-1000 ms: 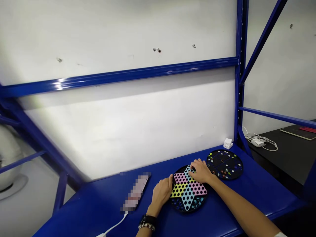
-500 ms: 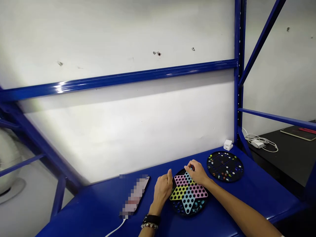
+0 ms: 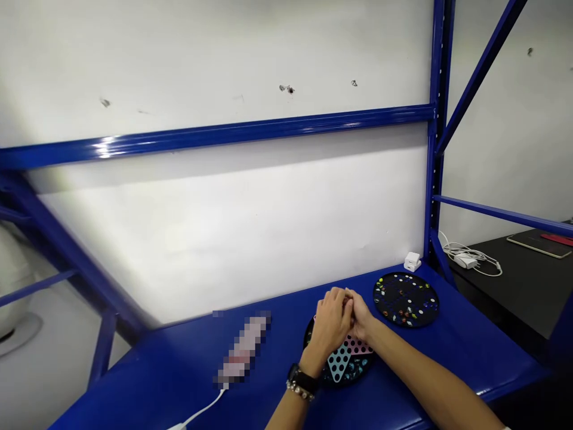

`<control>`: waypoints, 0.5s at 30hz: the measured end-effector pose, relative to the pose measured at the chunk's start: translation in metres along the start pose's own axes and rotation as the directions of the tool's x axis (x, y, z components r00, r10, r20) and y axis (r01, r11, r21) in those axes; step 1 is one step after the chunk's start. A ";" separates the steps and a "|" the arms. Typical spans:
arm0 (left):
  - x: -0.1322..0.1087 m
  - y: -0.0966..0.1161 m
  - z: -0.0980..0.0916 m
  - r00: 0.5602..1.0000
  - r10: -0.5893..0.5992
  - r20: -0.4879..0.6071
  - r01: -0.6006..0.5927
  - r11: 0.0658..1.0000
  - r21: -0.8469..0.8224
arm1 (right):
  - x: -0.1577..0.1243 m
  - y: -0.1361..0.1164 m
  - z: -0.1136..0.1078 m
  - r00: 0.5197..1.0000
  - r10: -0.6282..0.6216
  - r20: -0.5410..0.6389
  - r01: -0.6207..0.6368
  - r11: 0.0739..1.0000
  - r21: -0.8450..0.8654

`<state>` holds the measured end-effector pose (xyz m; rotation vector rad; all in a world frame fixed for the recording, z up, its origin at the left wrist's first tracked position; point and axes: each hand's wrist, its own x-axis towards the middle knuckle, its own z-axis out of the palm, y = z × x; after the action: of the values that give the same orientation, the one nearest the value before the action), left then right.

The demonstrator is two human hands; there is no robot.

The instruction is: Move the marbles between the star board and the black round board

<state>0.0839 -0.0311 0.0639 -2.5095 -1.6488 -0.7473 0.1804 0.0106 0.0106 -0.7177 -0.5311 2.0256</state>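
A round black Chinese checkers board point(image 3: 339, 364) lies on the blue tabletop, bearing a star of pink, yellow and light blue points with holes. Marbles point(image 3: 358, 365) show in its rim section at the lower right. Over the far part of the board, my left hand point(image 3: 330, 322) and my right hand point(image 3: 362, 318) meet, fingers curled together. Whatever they hold between them is hidden. My hands and forearms cover much of the star. To the right rests a second round black tray point(image 3: 405, 294) with scattered coloured marbles and white dots.
Left of the board lies a blurred-out phone point(image 3: 245, 352) on a white cable point(image 3: 201, 408). White charger blocks point(image 3: 412, 261) stand at the back right. A blue metal frame point(image 3: 224, 133) crosses the white wall, and a black table point(image 3: 528, 275) holds coiled cable point(image 3: 474, 261).
My left hand has moved right and up from the board's left edge to meet my right hand. My right hand has turned and now cups against the left. The view has shifted slightly.
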 end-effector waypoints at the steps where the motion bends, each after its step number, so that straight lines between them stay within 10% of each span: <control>1: -0.004 -0.008 -0.005 0.999 -0.025 -0.035 0.023 0.998 -0.052 | 0.000 -0.004 -0.002 1.000 0.002 0.010 -0.002 1.000 0.005; 4: -0.020 -0.043 -0.020 0.983 -0.180 -0.041 0.175 0.979 -0.100 | -0.001 -0.014 -0.007 0.999 -0.024 0.029 0.024 1.000 0.005; 8: -0.051 -0.086 -0.021 0.929 -0.246 0.275 0.245 0.969 0.039 | -0.001 -0.019 -0.014 0.998 -0.068 0.002 0.068 0.998 0.004; 15: -0.068 -0.087 0.000 0.885 -0.283 0.370 0.214 0.953 0.215 | 0.003 -0.015 -0.021 0.999 -0.036 0.006 0.037 0.998 -0.050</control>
<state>-0.0137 -0.0510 0.0163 -2.4714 -2.0888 -0.0883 0.2022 0.0229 0.0031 -0.7284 -0.5960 1.9865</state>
